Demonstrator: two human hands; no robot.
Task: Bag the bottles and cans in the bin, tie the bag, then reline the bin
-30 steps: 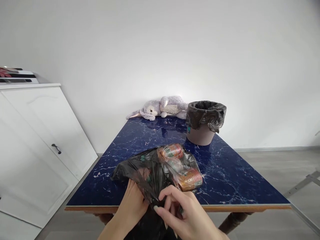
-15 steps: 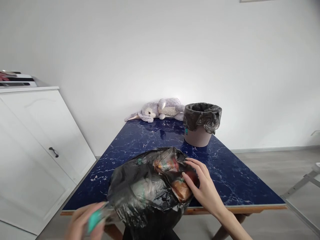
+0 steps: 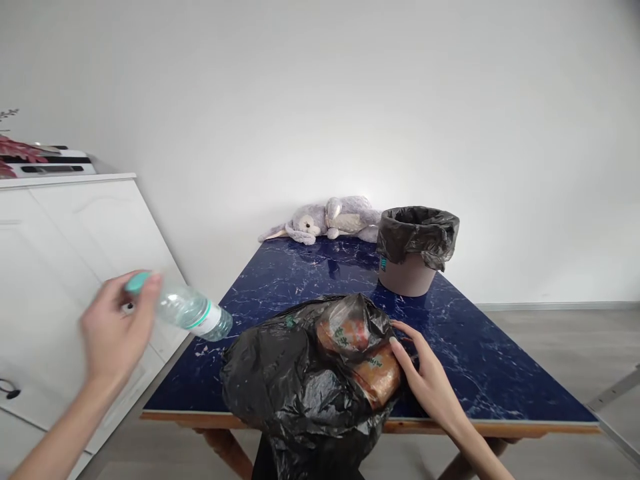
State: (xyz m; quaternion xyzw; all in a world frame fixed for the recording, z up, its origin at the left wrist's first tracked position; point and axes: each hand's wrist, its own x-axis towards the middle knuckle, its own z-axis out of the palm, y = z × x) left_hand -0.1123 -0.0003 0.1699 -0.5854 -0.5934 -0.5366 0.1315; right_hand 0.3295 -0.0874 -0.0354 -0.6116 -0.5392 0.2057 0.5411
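My left hand (image 3: 117, 317) pinches a clear plastic bottle (image 3: 193, 310) by its teal cap. The bottle is held up tilted to the left of the bag, its base toward the table. A crumpled black plastic bag (image 3: 280, 373) lies at the table's front edge and hangs over it. Orange-red wrapped packages (image 3: 377, 373) show at its right side. My right hand (image 3: 425, 373) holds the bag's right side, the thumb against the lower package and the fingers at the bag's edge.
On the blue marbled table (image 3: 280, 280), a bin (image 3: 407, 275) lined with a black bag stands at the right. A grey plush rabbit (image 3: 325, 220) lies at the back. A white cabinet (image 3: 100, 233) stands on the left.
My left hand has lifted the bottle away from the bag, up and to the left. My right hand stays at the bag's right side. The view has shifted slightly left.
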